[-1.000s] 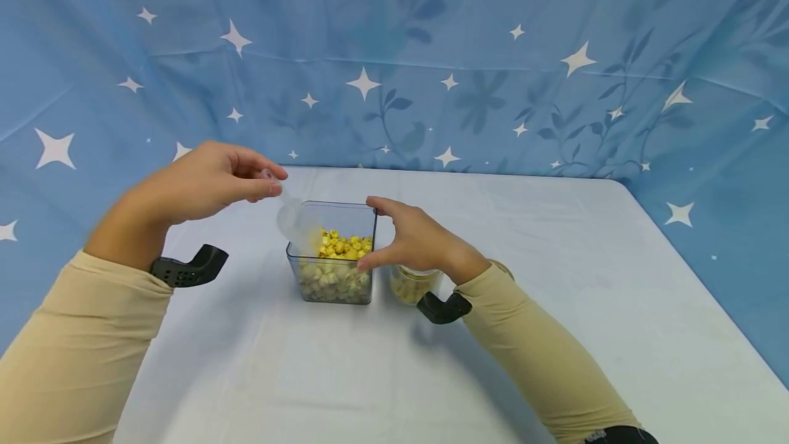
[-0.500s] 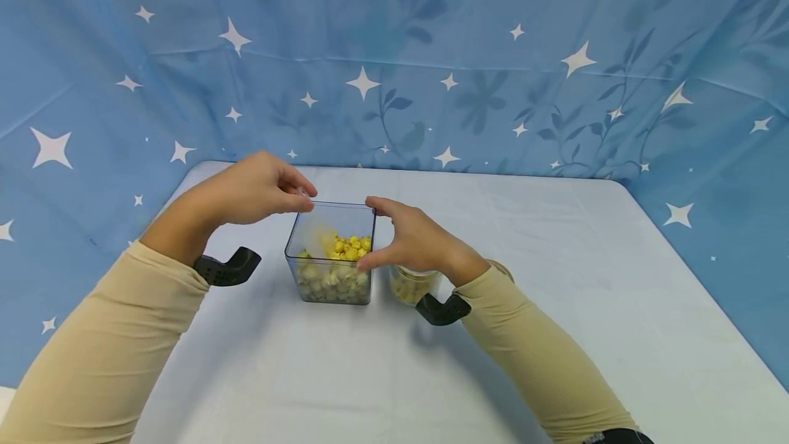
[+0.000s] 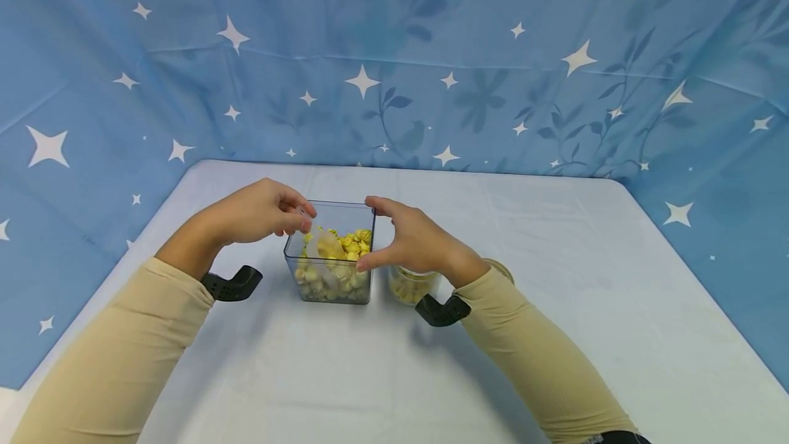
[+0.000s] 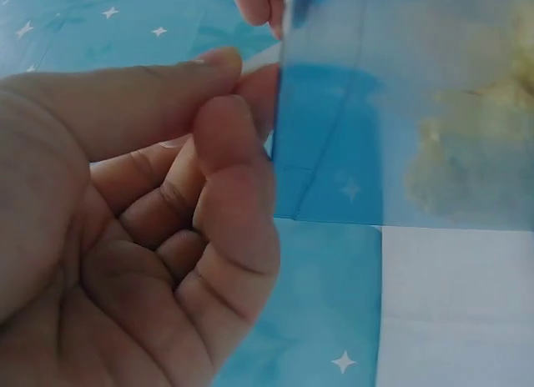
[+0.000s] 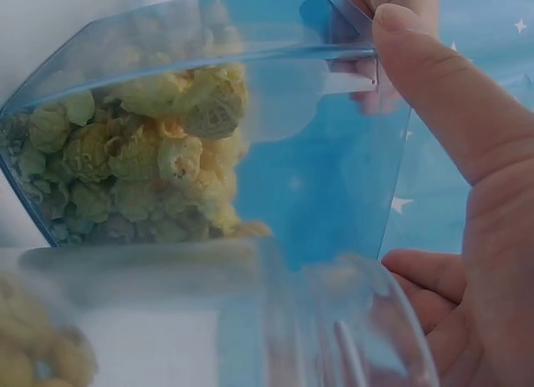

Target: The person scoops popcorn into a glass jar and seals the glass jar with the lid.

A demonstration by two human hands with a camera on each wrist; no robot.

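Pinching the end of a translucent, whitish, round-ended scoop [image 3: 324, 245] between the thumb and fingers of the left hand [image 3: 259, 211], beside the left rim of a clear, blue-grey tinted, square-topped plastic container [image 3: 337, 215]. Dipping the scoop's rounded part inside the container, among yellow, knobbly popcorn [image 3: 357, 245]. Gripping the container's right side with the right hand [image 3: 416, 242], thumb at the near corner of the rim, fingers at the far corner, spread wide from each other. Partly covering, with the same hand, a small, round, clear jar [image 3: 411, 288] of pale yellow pieces just right of the container. Hiding most of a round, gold-edged object [image 3: 501, 269] behind the right wrist, too covered to identify. Wearing long beige sleeves [image 3: 123, 355] and a curved black device [image 3: 234, 285] at each wrist. Working over a white-covered table [image 3: 364, 375], before a blue curtain [image 3: 462, 46] printed with white stars.
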